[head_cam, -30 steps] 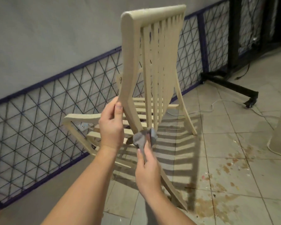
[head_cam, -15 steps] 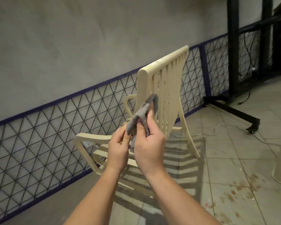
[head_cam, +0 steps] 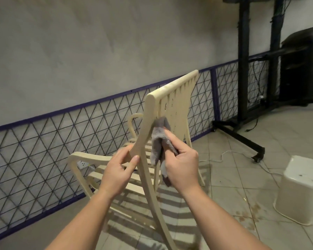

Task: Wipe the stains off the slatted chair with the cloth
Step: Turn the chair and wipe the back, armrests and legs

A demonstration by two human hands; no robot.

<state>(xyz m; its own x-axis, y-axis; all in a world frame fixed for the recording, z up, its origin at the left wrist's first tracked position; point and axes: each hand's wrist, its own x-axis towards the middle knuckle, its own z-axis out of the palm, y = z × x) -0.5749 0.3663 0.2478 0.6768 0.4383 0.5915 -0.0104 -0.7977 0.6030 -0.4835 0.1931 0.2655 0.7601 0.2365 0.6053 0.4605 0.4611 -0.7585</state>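
Observation:
A cream slatted chair [head_cam: 172, 91] stands in front of me, seen from behind, its back slats speckled with dark spots near the top. My left hand [head_cam: 118, 170] grips the left upright of the chair back just above the armrest. My right hand [head_cam: 182, 166] holds a grey cloth [head_cam: 158, 139] wrapped over its fingers. The cloth presses against the back slats beside the left upright, and its loose end hangs below my hand.
A blue-framed wire mesh fence [head_cam: 43, 141] runs along the grey wall behind the chair. A black wheeled stand [head_cam: 242, 69] rises at the right, with cables on the floor. An upturned white tub [head_cam: 299, 188] sits on the stained tile floor [head_cam: 242, 177] at the right.
The view has lifted and drawn back. My right hand carried the cloth from the foot of the back slats up to mid-height; my left hand kept hold of the chair frame.

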